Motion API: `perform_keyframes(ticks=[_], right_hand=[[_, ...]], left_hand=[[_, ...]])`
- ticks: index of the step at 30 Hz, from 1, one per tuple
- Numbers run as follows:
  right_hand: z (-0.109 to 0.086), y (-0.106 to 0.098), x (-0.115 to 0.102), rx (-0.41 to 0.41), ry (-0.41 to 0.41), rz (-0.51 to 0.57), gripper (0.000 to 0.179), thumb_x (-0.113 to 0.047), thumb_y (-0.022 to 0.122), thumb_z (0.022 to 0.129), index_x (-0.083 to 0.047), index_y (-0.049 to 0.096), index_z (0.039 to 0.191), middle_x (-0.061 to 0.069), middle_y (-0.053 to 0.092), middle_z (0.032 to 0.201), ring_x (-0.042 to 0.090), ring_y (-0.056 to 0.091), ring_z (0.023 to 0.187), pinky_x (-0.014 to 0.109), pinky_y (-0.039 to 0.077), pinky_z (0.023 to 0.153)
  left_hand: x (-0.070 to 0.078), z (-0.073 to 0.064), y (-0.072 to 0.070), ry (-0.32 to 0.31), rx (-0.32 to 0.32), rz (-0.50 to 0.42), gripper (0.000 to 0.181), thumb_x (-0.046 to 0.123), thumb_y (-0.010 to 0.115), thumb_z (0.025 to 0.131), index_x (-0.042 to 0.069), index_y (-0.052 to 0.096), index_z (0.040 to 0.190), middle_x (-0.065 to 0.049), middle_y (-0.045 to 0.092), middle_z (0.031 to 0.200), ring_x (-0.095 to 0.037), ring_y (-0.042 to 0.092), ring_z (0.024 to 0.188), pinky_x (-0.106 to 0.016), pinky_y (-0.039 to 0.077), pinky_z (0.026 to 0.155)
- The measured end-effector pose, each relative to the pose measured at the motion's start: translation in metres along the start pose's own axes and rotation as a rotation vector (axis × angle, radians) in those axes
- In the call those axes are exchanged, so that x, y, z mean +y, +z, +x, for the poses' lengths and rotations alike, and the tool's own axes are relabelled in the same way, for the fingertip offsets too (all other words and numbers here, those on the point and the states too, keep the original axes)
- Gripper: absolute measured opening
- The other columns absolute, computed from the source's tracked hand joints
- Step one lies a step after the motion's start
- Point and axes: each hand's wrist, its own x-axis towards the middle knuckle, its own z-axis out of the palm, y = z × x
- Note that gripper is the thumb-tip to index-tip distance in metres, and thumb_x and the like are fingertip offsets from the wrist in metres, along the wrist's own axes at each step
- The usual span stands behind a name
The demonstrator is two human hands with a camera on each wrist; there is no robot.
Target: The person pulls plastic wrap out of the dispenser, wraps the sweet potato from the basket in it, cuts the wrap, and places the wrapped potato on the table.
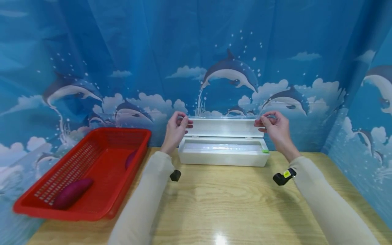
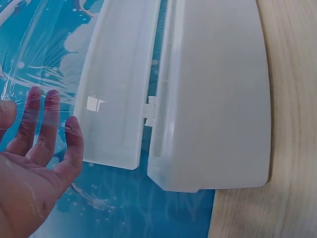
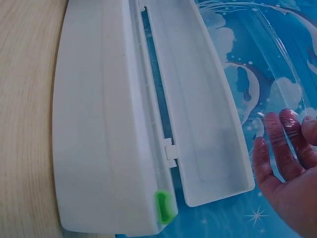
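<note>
A clear sheet of plastic wrap stretches between both hands, above a long white wrap dispenser box. My left hand pinches the left end of the sheet between thumb and index finger, the other fingers spread behind it. On the opposite side, my right hand pinches the right end in the same way. The dispenser's hinged lid stands raised at the back. Inside the box lies a shiny roll of wrap. A green piece sits at the box's right end.
To the left stands a red plastic basket with slotted sides. One purple sweet potato lies near its front, another against its right wall. The wooden table meets a blue dolphin-print curtain at the back and right.
</note>
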Motion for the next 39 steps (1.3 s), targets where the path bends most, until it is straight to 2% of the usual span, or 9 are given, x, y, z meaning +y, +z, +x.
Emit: perform_keyframes(ticks=[12, 21, 28, 32, 39], right_hand=[[0.003, 0.0, -0.016, 0.028, -0.017, 0.013, 0.029, -0.03, 0.052, 0.106, -0.007, 0.053, 0.124, -0.023, 0.072, 0.089, -0.003, 0.072, 0.086, 0.021, 0.061, 0.081], [0.006, -0.003, -0.028, 0.029, -0.033, 0.035, 0.02, -0.03, 0.054, 0.105, -0.013, 0.055, 0.117, -0.022, 0.073, 0.087, -0.002, 0.073, 0.085, 0.018, 0.06, 0.078], [0.007, -0.004, -0.036, 0.048, -0.046, 0.021, 0.023, -0.029, 0.053, 0.105, -0.011, 0.056, 0.119, -0.02, 0.072, 0.089, 0.0, 0.072, 0.086, 0.022, 0.061, 0.082], [0.007, -0.005, -0.04, 0.056, -0.046, -0.001, 0.025, -0.031, 0.053, 0.105, -0.012, 0.056, 0.121, -0.02, 0.072, 0.091, -0.001, 0.072, 0.088, 0.022, 0.06, 0.084], [0.007, -0.007, -0.047, 0.06, -0.069, 0.016, 0.024, -0.03, 0.053, 0.105, -0.013, 0.056, 0.12, -0.021, 0.072, 0.091, -0.002, 0.072, 0.087, 0.016, 0.059, 0.079]], left_hand=[[0.016, 0.002, -0.005, 0.02, 0.005, 0.01, 0.025, 0.028, 0.048, 0.109, 0.01, 0.053, 0.126, -0.011, 0.072, 0.117, -0.025, 0.072, 0.107, -0.049, 0.059, 0.095], [0.026, 0.004, -0.008, 0.057, 0.014, -0.01, 0.021, 0.028, 0.049, 0.109, 0.011, 0.053, 0.121, -0.016, 0.072, 0.118, -0.029, 0.072, 0.107, -0.05, 0.059, 0.093], [0.033, 0.007, -0.011, 0.076, -0.003, -0.016, 0.028, 0.029, 0.048, 0.109, 0.008, 0.051, 0.127, -0.013, 0.071, 0.119, -0.027, 0.071, 0.108, -0.048, 0.059, 0.094], [0.038, 0.007, -0.013, 0.1, -0.002, -0.024, 0.028, 0.028, 0.048, 0.109, 0.006, 0.051, 0.126, -0.015, 0.071, 0.119, -0.028, 0.071, 0.108, -0.052, 0.058, 0.095], [0.046, 0.006, -0.014, 0.131, -0.002, -0.04, 0.027, 0.028, 0.048, 0.109, 0.006, 0.051, 0.124, -0.016, 0.07, 0.12, -0.03, 0.07, 0.109, -0.058, 0.055, 0.099]])
